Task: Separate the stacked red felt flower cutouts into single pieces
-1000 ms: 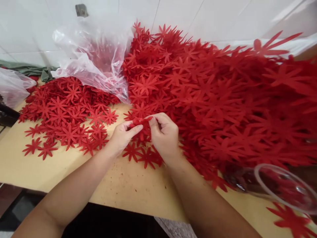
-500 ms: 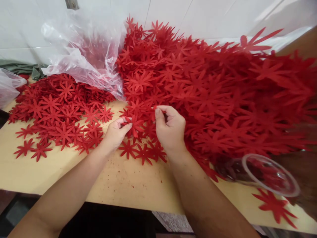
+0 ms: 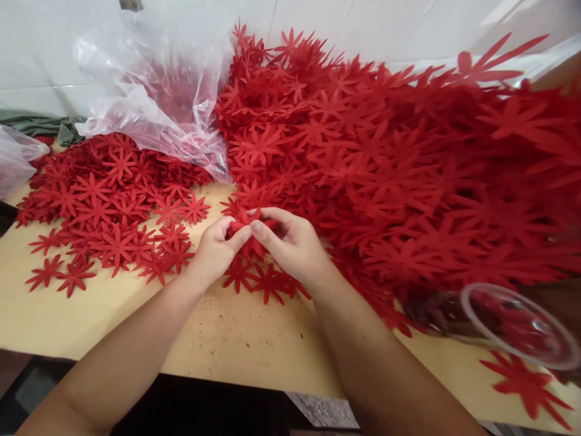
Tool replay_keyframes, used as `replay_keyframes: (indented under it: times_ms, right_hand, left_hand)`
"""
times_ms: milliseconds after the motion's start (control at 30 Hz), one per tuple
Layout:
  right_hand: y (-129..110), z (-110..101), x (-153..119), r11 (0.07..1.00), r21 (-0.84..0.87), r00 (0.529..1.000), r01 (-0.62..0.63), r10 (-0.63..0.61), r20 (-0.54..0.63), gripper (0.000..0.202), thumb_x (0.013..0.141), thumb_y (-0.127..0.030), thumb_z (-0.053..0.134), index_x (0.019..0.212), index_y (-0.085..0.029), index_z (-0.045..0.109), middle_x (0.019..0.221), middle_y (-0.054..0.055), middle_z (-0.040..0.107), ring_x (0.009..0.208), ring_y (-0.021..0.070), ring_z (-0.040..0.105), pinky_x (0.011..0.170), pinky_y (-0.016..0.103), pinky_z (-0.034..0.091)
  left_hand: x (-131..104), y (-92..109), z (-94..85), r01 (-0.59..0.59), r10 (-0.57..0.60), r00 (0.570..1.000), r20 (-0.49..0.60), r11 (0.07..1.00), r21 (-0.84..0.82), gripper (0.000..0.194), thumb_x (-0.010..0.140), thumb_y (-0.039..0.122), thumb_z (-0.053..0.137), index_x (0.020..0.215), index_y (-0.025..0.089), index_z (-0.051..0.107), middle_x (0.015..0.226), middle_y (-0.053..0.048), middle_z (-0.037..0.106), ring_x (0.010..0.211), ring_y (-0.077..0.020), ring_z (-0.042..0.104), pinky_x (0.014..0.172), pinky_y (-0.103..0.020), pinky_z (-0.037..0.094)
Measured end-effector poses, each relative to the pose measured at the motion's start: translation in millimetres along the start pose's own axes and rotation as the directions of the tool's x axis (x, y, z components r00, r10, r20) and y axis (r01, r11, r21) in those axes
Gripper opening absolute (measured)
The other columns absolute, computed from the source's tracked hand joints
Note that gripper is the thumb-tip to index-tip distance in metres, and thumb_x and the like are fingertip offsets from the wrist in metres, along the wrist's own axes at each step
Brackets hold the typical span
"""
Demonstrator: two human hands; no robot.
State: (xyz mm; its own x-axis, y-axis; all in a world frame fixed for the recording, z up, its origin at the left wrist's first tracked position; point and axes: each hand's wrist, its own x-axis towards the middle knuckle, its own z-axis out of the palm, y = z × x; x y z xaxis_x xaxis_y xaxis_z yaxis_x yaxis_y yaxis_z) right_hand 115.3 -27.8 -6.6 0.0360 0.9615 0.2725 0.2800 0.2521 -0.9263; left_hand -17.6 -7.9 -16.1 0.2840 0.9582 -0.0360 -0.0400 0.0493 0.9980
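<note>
Between both hands is a red flower-shaped cutout (image 3: 258, 247) with long narrow petals. My left hand (image 3: 218, 247) pinches its left side between thumb and fingers. My right hand (image 3: 290, 242) has closed on its right side, its thumb tip meeting the left thumb. The fingers cover much of the flower's middle. Just below the hands, several loose red flower cutouts (image 3: 267, 283) lie on the tabletop (image 3: 218, 345). A large heap of longer-petalled red flowers (image 3: 385, 175) rises right behind my right hand.
A lower pile of smaller red flowers (image 3: 104, 206) spreads on the left. Behind it stands a clear plastic bag (image 3: 154, 115) against the tiled wall (image 3: 318, 18). At right, a clear plastic tub (image 3: 467, 315) lies tipped on its side, with a single red flower (image 3: 521, 384) near it.
My right hand has moved left from the big heap to the flower in my left hand, and its fingers now grip that flower too. The left hand stays nearly still.
</note>
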Motion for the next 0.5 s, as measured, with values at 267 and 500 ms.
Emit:
replay_keyframes:
  times_ms: [267, 500]
  right_hand:
    - [1.0, -1.1, 2.8, 0.978, 0.201, 0.998, -0.055, 0.056, 0.003, 0.029, 0.063, -0.042, 0.071, 0.073, -0.017, 0.059, 0.065, 0.000, 0.061, 0.056, 0.0095, 0.054, 0.052, 0.024, 0.047]
    - [7.9, -6.8, 8.0, 0.985, 0.172, 0.997, -0.013, 0.025, -0.067, 0.024, 0.066, -0.038, 0.068, 0.073, -0.019, 0.057, 0.068, 0.000, 0.060, 0.058, 0.0106, 0.053, 0.054, 0.026, 0.045]
  left_hand:
    - [-3.2, 0.2, 3.4, 0.068, -0.061, 0.997, 0.043, 0.977, -0.200, 0.022, 0.068, 0.033, 0.067, 0.074, 0.016, 0.054, 0.070, 0.003, 0.054, 0.067, -0.0073, 0.049, 0.070, -0.023, 0.040]
    - [-1.9, 1.9, -0.3, 0.094, -0.065, 0.991, 0.116, 0.960, -0.264, 0.026, 0.061, 0.025, 0.073, 0.082, 0.015, 0.061, 0.077, 0.002, 0.060, 0.068, -0.0064, 0.054, 0.072, -0.023, 0.043]
